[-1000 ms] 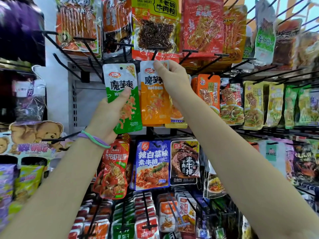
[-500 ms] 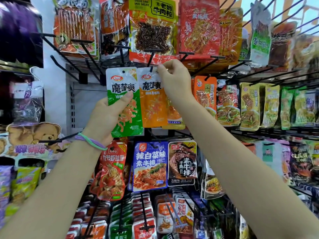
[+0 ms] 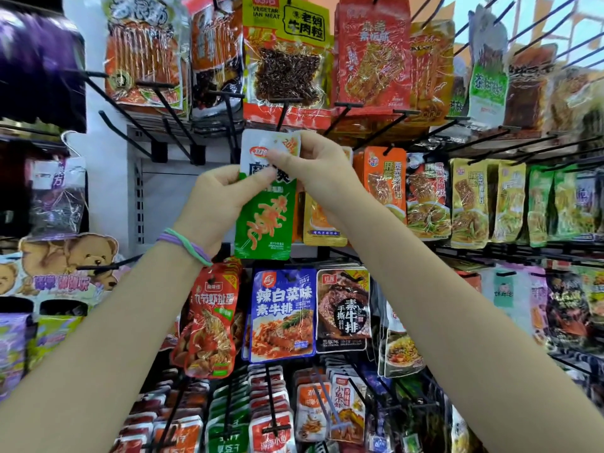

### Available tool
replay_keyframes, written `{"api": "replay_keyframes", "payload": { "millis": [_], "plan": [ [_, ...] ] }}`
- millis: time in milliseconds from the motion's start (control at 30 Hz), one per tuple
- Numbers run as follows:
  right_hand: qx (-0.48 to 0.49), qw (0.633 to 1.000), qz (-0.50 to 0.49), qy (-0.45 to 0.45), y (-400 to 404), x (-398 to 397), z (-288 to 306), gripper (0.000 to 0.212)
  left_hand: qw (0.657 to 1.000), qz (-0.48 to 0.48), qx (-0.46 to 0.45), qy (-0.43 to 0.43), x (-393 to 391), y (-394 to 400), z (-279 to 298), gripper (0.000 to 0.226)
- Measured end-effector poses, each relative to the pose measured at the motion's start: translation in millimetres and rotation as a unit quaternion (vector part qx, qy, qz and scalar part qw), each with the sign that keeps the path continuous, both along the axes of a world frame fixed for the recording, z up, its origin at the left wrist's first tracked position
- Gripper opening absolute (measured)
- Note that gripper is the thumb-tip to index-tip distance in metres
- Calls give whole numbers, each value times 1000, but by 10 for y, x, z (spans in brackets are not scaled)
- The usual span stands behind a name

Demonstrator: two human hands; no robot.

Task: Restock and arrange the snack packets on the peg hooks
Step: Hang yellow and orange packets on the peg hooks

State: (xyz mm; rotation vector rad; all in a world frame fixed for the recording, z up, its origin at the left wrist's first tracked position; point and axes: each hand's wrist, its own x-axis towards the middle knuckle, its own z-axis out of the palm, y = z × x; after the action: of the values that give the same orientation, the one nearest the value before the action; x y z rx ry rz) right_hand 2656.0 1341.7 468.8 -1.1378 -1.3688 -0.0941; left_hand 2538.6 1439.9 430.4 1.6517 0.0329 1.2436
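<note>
- Pegboard wall [image 3: 108, 178] with black hooks, packed with hanging snack packets.
- Green packet [image 3: 265, 220] at centre, upright, in front of orange packets [image 3: 323, 220] (mostly hidden).
- Left hand [image 3: 217, 204]: thumb and fingers pinch the green packet's left edge, mid-height.
- Right hand [image 3: 318, 168]: fingertips pinch its white top, just under a hook [image 3: 283, 117].
- Bands [image 3: 186, 245] on the left wrist.

Both your arms reach up and forward, forearms bare. Your left hand [image 3: 217, 204] pinches the green snack packet [image 3: 266, 204] at mid-height, thumb in front. Your right hand [image 3: 318, 168] pinches its top edge, fingers curled. Two bands [image 3: 186, 245] circle your left wrist.
</note>
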Motion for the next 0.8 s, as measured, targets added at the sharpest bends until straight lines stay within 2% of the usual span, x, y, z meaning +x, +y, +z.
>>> {"api": "replay_keyframes", "payload": {
  "millis": [167,333,600,800],
  "plan": [
    [-19,999,20,40,228,-130,77,6,996,46,-7,-72,-62,209,209,8],
    [6,999,0,47,470,-263,204,16,988,86,1,-130,-77,358,409,18],
    [33,997,-48,52,620,-287,237,12,983,99,-2,-152,-38,557,444,12],
    [48,994,-18,92,704,-303,222,18,986,64,1,-157,-30,522,452,8]
  ]
}}
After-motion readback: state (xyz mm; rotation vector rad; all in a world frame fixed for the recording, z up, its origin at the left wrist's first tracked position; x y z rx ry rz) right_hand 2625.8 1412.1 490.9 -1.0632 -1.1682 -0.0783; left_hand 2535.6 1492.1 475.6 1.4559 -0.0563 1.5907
